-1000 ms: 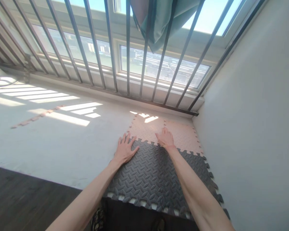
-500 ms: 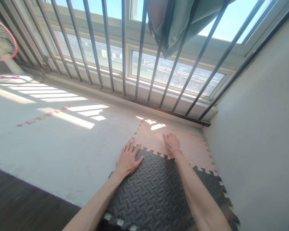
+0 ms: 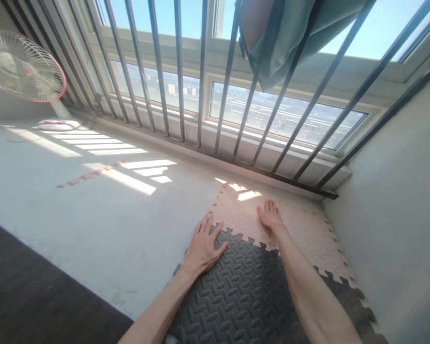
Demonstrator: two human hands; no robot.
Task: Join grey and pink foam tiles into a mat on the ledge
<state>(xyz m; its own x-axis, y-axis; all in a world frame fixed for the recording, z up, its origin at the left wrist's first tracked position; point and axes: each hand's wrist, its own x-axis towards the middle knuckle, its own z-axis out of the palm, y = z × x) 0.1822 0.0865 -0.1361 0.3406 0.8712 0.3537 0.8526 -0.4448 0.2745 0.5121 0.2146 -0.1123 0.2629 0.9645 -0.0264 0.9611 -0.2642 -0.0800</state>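
A dark grey foam puzzle mat (image 3: 243, 291) lies on the white floor in the corner, interlocked along its toothed edge with a pink foam mat (image 3: 308, 234) behind it. My left hand (image 3: 204, 248) rests flat, fingers spread, on the grey mat's far left corner, fingertips at the seam. My right hand (image 3: 270, 216) lies on the pink mat just beyond the seam, fingers stretched forward and pressed down. Neither hand holds anything.
Black window bars (image 3: 200, 76) run along the sill behind the mats, with a teal cloth (image 3: 283, 38) hanging on them. A white wall (image 3: 397, 215) closes the right side. A fan (image 3: 23, 64) stands far left. A thin pink strip (image 3: 89, 174) lies on the sunlit floor; dark flooring (image 3: 39, 291) begins near left.
The view has swung up and to the left, bringing the fan in. My right hand has gone from curled to flat on the pink mat; my left hand stays in place.
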